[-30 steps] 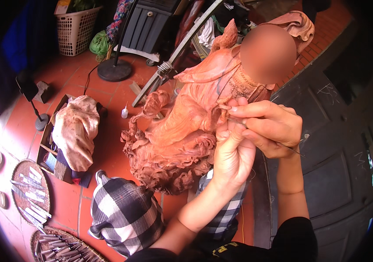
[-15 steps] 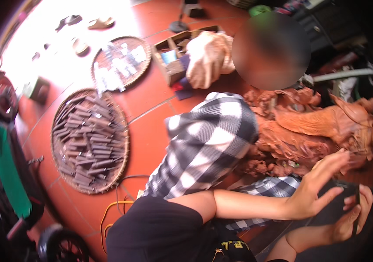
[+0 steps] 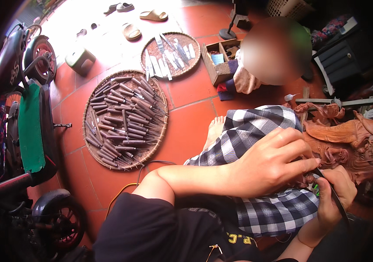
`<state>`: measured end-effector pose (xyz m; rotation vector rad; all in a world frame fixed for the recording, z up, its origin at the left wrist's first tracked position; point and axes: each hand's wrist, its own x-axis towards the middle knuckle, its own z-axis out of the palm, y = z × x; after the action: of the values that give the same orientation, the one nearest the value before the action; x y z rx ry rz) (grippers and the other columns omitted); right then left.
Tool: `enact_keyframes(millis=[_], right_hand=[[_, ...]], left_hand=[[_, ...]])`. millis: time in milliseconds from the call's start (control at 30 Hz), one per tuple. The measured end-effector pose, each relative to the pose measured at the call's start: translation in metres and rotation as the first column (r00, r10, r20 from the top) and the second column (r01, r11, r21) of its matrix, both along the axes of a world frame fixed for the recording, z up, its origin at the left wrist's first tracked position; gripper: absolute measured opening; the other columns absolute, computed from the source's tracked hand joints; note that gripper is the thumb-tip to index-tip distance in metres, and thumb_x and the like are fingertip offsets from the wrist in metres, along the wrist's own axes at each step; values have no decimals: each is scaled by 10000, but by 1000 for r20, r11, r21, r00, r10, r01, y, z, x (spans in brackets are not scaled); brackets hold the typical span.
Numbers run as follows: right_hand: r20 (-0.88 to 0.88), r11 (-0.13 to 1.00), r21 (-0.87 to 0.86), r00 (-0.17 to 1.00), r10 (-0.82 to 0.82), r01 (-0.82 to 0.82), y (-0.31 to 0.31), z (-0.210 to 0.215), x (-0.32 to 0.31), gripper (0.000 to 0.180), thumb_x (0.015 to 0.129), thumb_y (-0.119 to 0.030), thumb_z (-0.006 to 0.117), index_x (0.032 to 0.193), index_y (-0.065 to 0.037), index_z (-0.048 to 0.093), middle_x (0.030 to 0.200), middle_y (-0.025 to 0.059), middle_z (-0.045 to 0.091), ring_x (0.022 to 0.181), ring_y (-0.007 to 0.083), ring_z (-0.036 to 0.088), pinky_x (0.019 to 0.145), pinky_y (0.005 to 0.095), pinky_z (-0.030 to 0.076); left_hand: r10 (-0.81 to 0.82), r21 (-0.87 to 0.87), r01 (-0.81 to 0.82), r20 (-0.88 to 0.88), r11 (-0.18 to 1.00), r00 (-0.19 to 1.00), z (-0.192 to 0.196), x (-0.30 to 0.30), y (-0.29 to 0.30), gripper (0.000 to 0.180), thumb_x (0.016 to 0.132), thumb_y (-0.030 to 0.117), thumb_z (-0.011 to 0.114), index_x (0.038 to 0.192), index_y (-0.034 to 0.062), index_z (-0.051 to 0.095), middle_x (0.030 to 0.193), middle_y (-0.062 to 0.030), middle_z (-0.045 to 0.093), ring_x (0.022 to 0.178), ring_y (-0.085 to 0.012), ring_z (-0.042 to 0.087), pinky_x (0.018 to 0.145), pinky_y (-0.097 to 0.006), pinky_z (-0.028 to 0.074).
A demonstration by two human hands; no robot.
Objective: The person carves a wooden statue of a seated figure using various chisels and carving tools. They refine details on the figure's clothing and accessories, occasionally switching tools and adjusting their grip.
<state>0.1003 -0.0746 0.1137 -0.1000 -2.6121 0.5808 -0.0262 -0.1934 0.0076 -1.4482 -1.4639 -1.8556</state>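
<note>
Reddish-brown wooden figure carving, lying at far right against a checked-cloth knee. Left hand rests loosely curled on it; right hand pinches a slim dark carving tool. Risk: a slipping blade may nick left fingertips or gouge fine detail.

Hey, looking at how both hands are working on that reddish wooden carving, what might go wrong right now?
The left hand rests on the reddish-brown carved wooden figure, right beside the thin dark carving tool held by the right hand; a slip might nick its fingers. The figure's fine carved detail could chip. The round woven tray of wooden-handled chisels lies close to the bare foot.
</note>
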Motion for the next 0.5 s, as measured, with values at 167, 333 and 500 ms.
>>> enact_keyframes(millis=[167,333,500], right_hand=[[119,980,-88,975,188,-178,-17,-28,-50,193,838,-23,739,708,6,600,611,95,541,486,219,472,468,333,327],[229,987,80,966,116,-138,-13,-57,-86,554,735,-260,837,1204,-18,666,1027,149,670,851,307,650,754,379,521],[301,821,447,924,236,-356,7,-100,-71,378,807,-218,730,1120,-12,680,1248,144,614,1177,340,554,994,480,393]], left_hand=[[6,-211,-4,11,978,1000,-23,-26,-29,186,664,97,756,806,67,638,765,-41,576,697,-228,579,576,-357,466],[296,-450,-105,380,887,876,-77,-97,-64,89,815,61,741,858,29,670,805,-80,645,708,-181,633,610,-314,480],[922,-898,-286,247,333,297,-230,-275,-151,219,899,216,667,1014,54,760,1018,-168,743,917,-282,721,872,-410,541]])
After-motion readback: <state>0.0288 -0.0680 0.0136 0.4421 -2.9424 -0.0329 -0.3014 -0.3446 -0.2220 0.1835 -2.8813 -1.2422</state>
